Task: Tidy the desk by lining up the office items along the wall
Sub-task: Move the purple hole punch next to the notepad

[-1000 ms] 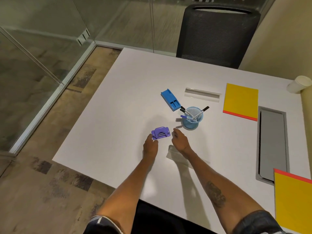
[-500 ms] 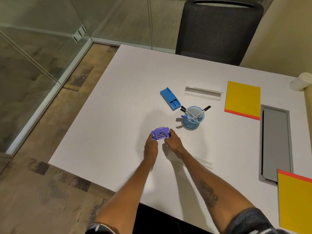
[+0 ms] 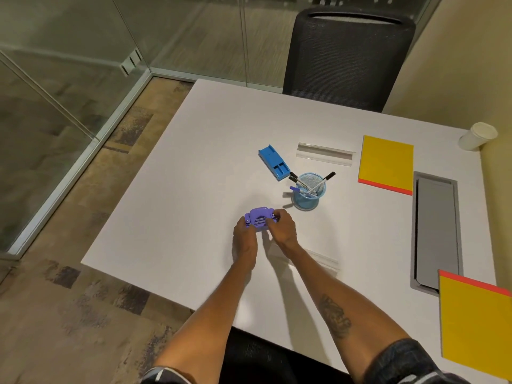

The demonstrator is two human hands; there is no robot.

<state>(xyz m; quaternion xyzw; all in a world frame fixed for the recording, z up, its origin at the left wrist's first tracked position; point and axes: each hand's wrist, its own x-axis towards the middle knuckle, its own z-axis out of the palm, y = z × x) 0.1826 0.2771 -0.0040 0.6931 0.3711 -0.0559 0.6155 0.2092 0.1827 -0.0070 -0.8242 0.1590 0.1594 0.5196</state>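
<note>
Left hand and right hand both have their grip clamped on the purple hole punch, one per side, low on the white bench near its front edge and well apart from the wall. Further right: blue stapler, pen cup, clear ruler, yellow pad, paper cup. Likely risk: carrying the punch rightward could clip the pen cup and tip it, or a loose hold could drop it.
</note>
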